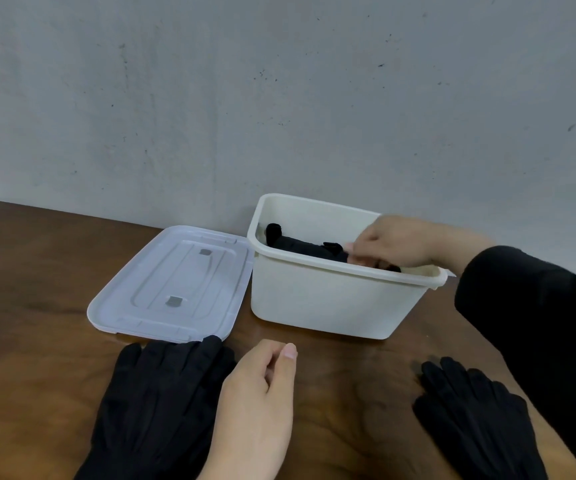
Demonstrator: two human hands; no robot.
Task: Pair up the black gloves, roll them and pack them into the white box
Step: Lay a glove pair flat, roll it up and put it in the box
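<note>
Inside the white box (317,299), the right hand (397,242) pinches one end of a rolled glove bundle (300,244), fingers curled on the dark fabric; the bundle lies along the box floor toward the far-left corner. One pair therefore appears packed, or nearly so (release not yet shown). The left hand (258,393) hovers over the table (37,289), fingers loosely curled, holding nothing. Remaining work: a left glove (154,403) lies flat just beside that hand, and a right glove (470,414) lies well apart, both unpaired and unrolled. The lid (172,282) rests beside the box.
</note>
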